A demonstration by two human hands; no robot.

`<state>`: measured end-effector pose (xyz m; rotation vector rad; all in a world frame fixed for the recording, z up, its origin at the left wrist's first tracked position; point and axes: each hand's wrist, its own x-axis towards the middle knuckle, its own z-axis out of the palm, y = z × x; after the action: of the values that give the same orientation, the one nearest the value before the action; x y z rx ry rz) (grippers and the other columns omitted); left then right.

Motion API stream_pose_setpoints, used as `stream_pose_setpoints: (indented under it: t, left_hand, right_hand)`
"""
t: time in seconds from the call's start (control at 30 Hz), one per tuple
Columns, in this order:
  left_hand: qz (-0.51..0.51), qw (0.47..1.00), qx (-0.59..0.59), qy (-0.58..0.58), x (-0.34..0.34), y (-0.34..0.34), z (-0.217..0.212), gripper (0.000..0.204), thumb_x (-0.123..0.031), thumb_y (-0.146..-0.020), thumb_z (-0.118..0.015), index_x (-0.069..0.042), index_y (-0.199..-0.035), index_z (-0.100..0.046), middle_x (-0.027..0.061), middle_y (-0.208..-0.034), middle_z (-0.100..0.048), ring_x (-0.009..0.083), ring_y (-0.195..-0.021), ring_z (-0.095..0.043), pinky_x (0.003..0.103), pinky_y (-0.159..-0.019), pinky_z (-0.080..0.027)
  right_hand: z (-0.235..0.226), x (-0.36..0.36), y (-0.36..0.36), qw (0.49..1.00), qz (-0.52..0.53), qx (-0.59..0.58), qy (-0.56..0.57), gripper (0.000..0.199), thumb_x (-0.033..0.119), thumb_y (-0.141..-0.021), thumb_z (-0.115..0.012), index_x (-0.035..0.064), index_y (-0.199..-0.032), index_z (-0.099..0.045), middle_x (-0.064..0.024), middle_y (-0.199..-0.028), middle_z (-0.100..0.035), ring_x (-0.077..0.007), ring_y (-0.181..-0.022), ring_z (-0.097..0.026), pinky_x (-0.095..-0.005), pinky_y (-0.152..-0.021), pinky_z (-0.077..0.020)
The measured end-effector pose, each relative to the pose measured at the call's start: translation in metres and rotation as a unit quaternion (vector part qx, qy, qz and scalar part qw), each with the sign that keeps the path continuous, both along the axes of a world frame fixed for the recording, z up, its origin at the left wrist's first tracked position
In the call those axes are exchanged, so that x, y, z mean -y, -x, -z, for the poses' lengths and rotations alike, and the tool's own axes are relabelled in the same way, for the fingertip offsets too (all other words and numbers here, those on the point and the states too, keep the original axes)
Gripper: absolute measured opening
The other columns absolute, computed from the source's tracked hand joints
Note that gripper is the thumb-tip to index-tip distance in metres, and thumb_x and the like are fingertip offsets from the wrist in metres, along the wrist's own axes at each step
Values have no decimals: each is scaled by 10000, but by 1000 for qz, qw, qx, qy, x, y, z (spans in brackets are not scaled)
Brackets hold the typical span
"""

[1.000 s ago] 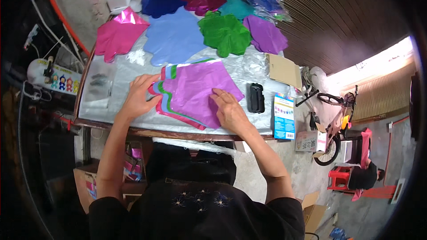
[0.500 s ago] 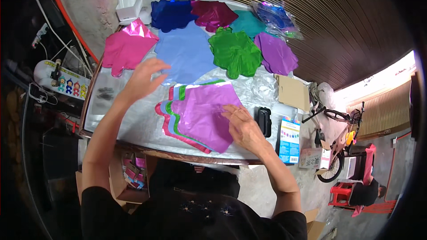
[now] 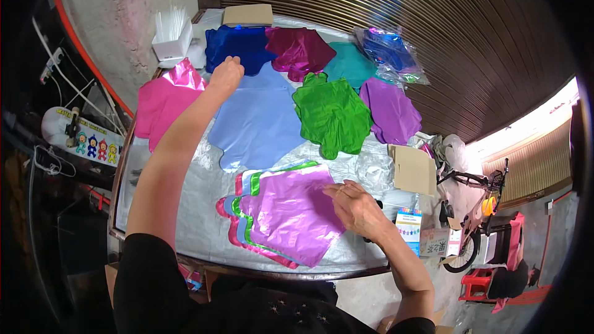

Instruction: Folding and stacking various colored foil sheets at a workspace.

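Note:
My left hand (image 3: 228, 74) reaches to the far side of the table, its fingers drawn together over the near edge of a dark blue foil balloon (image 3: 238, 43). Whether foil is pinched there is hidden. My right hand (image 3: 359, 210) rests with fingers stretched out on the right edge of a flat purple foil balloon (image 3: 294, 213). Under that purple one, green, light blue and pink-red layers peek out in a staggered stack at the left. Beyond lie a light blue foil balloon (image 3: 257, 124) and a crumpled green foil pile (image 3: 334, 114).
Pink foil (image 3: 164, 105) lies at the left, with a white box of thin sticks (image 3: 172, 37) behind it. Magenta (image 3: 300, 49), teal (image 3: 352, 62) and purple foil (image 3: 390, 111) sit farther right, near bagged foil (image 3: 390, 49). Cardboard (image 3: 413, 170) and a blue-white package (image 3: 408, 229) stand at right.
My left hand has moved away from me, from beside the light blue foil to the dark blue foil, and its fingers have closed. My right hand stays at the purple foil's edge. The view has tilted up.

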<state>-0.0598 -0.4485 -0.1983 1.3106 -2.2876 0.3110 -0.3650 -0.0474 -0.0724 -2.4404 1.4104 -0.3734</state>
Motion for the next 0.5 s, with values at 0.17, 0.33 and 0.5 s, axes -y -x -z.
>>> stream_pose_setpoints:
  t: [0.17,0.33,0.5]
  left_hand:
    - [62,991,-70,-92,2,11,-23,121,-186,-795,-778,-79,-851,-772,137,-853,-729,326,-821,-712,444,-755,-572]
    - [-11,978,-159,-135,5,-2,-50,258,-258,-689,-890,-61,-798,-766,116,-759,-733,294,-727,-715,400,-705,-573]
    - [-51,947,-217,-233,6,-12,-61,332,-301,-679,-919,-26,-752,-747,92,-664,-710,190,-602,-690,319,-601,-540]
  right_hand:
    - [4,26,12,1000,-2,-21,-10,367,25,-855,-595,-10,-1219,-620,-160,-1225,-671,-309,-1152,-633,-442,-1075,-444]
    - [5,94,-13,999,-37,10,-6,353,-26,-856,-565,-30,-1205,-616,-211,-1234,-655,-376,-1149,-623,-442,-1024,-488]
    - [34,201,-55,990,-49,84,99,497,-43,-878,-504,-45,-1375,-499,-259,-1342,-583,-427,-1224,-565,-453,-1064,-456]
